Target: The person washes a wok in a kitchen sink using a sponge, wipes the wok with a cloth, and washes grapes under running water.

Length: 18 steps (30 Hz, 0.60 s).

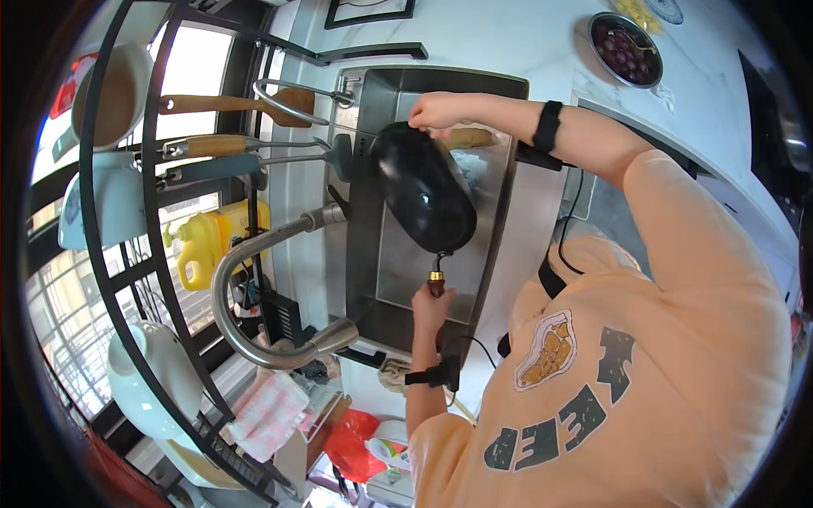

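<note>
A black wok point(425, 190) is held tilted over the stainless steel sink point(413, 279), its dark outer side towards the camera. My left hand point(432, 308) is closed round its wooden handle. At the opposite edge, my right hand point(438, 113) pinches the rim, with some fingers hidden behind it. Beyond the wok lies a tan, elongated object point(470, 138), perhaps a loofah, beside a whitish, shiny patch that I cannot identify. The wok hides its own inside and part of the sink.
The curved metal faucet point(222, 286) arches at the left, beside a black rack point(152, 146) with hanging utensils and bowls. A yellow jug point(209, 238) stands behind. On the counter point(489, 32), a metal bowl point(625, 49) holds dark round fruit. Below the sink is a red bag point(356, 444).
</note>
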### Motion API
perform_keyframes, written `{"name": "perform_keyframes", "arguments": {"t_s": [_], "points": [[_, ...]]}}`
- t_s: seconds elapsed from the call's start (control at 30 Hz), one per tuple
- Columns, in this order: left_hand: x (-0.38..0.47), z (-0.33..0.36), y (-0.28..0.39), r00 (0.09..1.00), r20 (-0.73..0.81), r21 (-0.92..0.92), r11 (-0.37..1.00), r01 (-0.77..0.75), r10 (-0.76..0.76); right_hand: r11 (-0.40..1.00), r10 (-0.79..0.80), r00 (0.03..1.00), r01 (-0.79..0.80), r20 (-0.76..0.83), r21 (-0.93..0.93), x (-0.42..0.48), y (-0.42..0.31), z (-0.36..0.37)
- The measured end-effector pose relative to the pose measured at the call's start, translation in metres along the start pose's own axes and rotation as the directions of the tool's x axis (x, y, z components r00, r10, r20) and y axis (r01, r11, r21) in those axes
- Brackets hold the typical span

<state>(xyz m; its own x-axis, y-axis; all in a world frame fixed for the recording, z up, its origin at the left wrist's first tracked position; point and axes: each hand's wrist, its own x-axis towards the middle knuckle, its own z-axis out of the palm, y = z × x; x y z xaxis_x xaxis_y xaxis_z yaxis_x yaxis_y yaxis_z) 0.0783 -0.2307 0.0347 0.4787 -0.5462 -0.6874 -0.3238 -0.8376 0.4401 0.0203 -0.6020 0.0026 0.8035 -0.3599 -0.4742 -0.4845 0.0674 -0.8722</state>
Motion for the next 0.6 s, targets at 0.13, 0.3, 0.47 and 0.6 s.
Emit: {"name": "perform_keyframes", "arguments": {"t_s": [0.13, 0.3, 0.47, 0.6], "points": [[0.003, 0.013, 0.005, 0.981, 0.179, -0.348, 0.928, 0.13, -0.071, 0.999, 0.019, 0.999, -0.02, 0.029, 0.03, 0.029, 0.003, 0.015], [0.014, 0.008, 0.028, 0.944, 0.314, -0.536, 0.803, 0.261, -0.097, 0.955, 0.016, 1.0, -0.019, 0.012, 0.296, 0.048, 0.003, 0.031], [0.029, -0.001, 0.064, 0.878, 0.471, -0.686, 0.589, 0.427, -0.087, 0.854, -0.027, 0.994, -0.032, 0.105, 0.519, 0.065, -0.028, 0.041], [0.042, -0.002, 0.093, 0.806, 0.591, -0.779, 0.244, 0.578, -0.024, 0.948, -0.132, 0.696, -0.12, 0.706, 0.295, 0.072, -0.023, 0.027]]}}
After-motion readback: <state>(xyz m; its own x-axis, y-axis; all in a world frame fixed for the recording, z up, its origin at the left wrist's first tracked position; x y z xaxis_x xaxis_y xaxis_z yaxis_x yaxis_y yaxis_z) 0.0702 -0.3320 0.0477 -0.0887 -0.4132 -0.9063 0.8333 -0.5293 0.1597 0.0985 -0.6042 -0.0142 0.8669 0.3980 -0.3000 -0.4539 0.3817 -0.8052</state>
